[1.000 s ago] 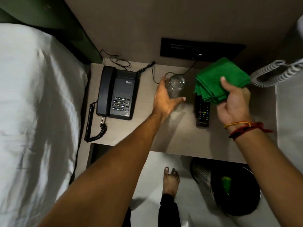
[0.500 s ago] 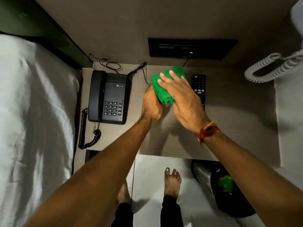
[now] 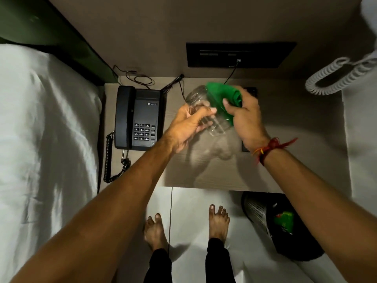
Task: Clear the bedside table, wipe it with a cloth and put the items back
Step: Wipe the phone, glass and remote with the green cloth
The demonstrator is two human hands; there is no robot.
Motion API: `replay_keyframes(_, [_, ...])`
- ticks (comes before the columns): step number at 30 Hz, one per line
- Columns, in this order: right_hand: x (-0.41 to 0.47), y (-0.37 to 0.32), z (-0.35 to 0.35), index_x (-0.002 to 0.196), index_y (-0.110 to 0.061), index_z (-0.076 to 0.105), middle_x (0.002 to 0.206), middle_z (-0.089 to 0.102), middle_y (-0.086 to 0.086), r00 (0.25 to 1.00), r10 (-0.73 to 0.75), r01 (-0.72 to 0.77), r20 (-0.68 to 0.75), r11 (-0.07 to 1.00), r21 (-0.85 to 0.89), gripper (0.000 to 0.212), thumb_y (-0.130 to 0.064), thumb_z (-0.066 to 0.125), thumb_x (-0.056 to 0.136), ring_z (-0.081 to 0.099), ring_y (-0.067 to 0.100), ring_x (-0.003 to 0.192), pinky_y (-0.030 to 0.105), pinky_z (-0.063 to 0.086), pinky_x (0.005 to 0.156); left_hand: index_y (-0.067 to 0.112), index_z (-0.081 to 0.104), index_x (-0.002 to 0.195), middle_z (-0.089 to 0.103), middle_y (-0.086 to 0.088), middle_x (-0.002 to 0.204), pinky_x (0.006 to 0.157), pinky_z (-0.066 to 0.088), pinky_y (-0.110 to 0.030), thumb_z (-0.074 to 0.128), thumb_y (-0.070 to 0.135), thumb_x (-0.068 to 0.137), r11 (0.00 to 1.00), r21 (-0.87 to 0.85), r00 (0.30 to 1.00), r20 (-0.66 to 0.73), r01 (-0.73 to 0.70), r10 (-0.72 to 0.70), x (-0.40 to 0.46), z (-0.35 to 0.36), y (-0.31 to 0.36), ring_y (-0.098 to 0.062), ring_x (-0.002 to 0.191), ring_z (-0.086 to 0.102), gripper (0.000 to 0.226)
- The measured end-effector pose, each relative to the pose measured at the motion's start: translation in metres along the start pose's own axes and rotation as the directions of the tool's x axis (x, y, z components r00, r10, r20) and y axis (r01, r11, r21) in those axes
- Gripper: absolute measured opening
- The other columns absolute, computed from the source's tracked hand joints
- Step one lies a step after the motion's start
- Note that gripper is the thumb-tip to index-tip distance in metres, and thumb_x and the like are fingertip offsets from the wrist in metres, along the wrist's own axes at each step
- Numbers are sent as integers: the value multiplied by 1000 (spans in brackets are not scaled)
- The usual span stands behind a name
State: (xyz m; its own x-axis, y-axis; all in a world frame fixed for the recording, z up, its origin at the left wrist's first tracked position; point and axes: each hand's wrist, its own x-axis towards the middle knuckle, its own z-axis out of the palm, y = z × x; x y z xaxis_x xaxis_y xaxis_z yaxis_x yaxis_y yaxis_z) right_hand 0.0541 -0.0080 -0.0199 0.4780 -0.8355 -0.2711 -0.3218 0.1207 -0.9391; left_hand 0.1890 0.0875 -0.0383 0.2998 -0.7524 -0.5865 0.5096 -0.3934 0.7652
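My left hand (image 3: 188,127) grips a clear drinking glass (image 3: 196,98), tilted on its side above the beige bedside table (image 3: 285,160). My right hand (image 3: 244,117) is closed on a folded green cloth (image 3: 222,93), which presses against the right side of the glass. A black desk phone (image 3: 138,117) lies on the table's left part, its coiled cord hanging over the front edge. The black TV remote (image 3: 252,91) is mostly hidden beneath my right hand; only its two ends show.
A white-sheeted bed (image 3: 40,150) runs along the left. A black socket panel (image 3: 240,55) sits on the wall behind the table, with a cable plugged in. A perforated metal bin (image 3: 263,217) stands under the table's right front. A white coiled cord (image 3: 336,76) hangs at right.
The left hand has lifted the glass off the table and tipped it over. The right hand brought the cloth from the right side to the glass, covering the remote.
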Motion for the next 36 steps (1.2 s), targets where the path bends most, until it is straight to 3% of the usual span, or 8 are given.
replay_keyframes(2, [-13,1,14,139,-14,58,137,64,7,998,-38,38,46,999,19,47,2,57,95,62,17,124,24,57,96,11,61,109,70,-18,114,108,48,-62,75,9,88,999,43,1000,-26,-1,2,-2,-4,-1,-39,110,65,26])
replay_keyframes(10, [-58,20,20,144,-5,52,155,46,1,981,-179,183,70,982,-46,65,22,53,85,45,-2,140,14,37,113,-6,56,124,71,-13,102,87,56,-49,83,24,77,996,-17,985,-155,-84,80,-8,-21,11,-25,87,68,62])
replay_keyframes(14, [-44,21,23,133,-2,58,117,69,0,967,174,-98,-188,929,356,33,0,55,99,69,2,97,30,57,93,9,64,99,69,-8,103,104,55,-46,70,12,93,964,-235,987,-129,-128,99,-8,-18,12,-20,101,66,8])
replay_keyframes(16, [-35,14,29,131,-1,58,117,71,9,926,332,-185,-181,816,547,31,-3,54,101,71,16,99,39,57,94,11,65,96,68,-10,103,108,53,-46,68,9,93,951,-280,990,-86,-130,110,-10,-9,12,-20,101,66,5])
replay_keyframes(22, [-28,12,33,138,-7,57,136,65,19,842,535,-375,69,488,788,37,-19,53,103,63,36,124,54,54,100,12,72,96,70,-6,96,81,58,-31,75,5,84,961,-117,959,-169,-249,228,-5,7,6,-20,93,67,14])
replay_keyframes(26, [-38,25,15,143,-6,53,139,62,19,799,587,-441,128,427,790,41,-21,49,105,61,36,128,49,56,93,0,58,125,72,-6,104,87,58,-32,83,20,73,963,153,908,-326,-224,263,5,-2,3,-16,97,70,61])
replay_keyframes(30, [-38,36,-8,135,-6,59,133,66,19,804,594,-378,-12,526,762,35,-18,52,103,67,36,117,55,55,96,20,54,139,69,-1,127,103,56,-45,87,32,68,906,410,889,-370,-105,270,9,-13,-13,-17,113,68,79])
replay_keyframes(36, [-26,39,-52,129,0,60,107,71,5,802,453,-211,-390,825,524,29,-6,55,102,69,14,87,35,62,82,13,46,144,57,4,131,99,52,-16,76,-4,83,915,391,919,-319,-97,234,12,-5,-30,-6,115,59,70])
